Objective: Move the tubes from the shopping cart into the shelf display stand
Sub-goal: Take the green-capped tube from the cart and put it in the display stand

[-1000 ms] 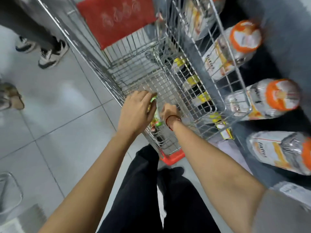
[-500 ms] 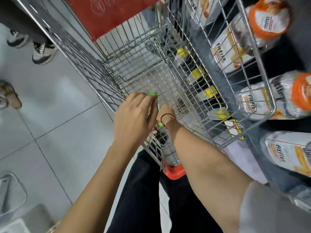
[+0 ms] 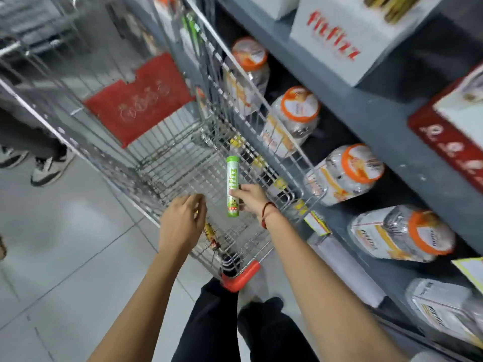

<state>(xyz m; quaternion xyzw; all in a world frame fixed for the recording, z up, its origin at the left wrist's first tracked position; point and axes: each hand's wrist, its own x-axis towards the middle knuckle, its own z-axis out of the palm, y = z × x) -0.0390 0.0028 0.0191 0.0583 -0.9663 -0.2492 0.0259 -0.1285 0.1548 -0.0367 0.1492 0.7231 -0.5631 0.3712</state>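
Observation:
My right hand (image 3: 251,199) is shut on a green tube (image 3: 233,186), held upright above the wire shopping cart (image 3: 177,165) near its right side. My left hand (image 3: 183,223) hovers over the cart's near left rim with the fingers loosely curled and nothing in them. Just below that hand, a yellow and red tube (image 3: 210,236) lies in the cart's near end. A white display box (image 3: 339,40) with red lettering stands on the upper grey shelf at the right.
Clear jars with orange lids (image 3: 342,173) lie in a row on the lower grey shelf right of the cart. A red flap (image 3: 138,100) hangs at the cart's far end. Another person's shoes (image 3: 49,168) stand on the tiled floor at the left.
The green tube has passed from under my left hand into my right hand, which lifted it out of the cart. My view has tilted up toward the shelves.

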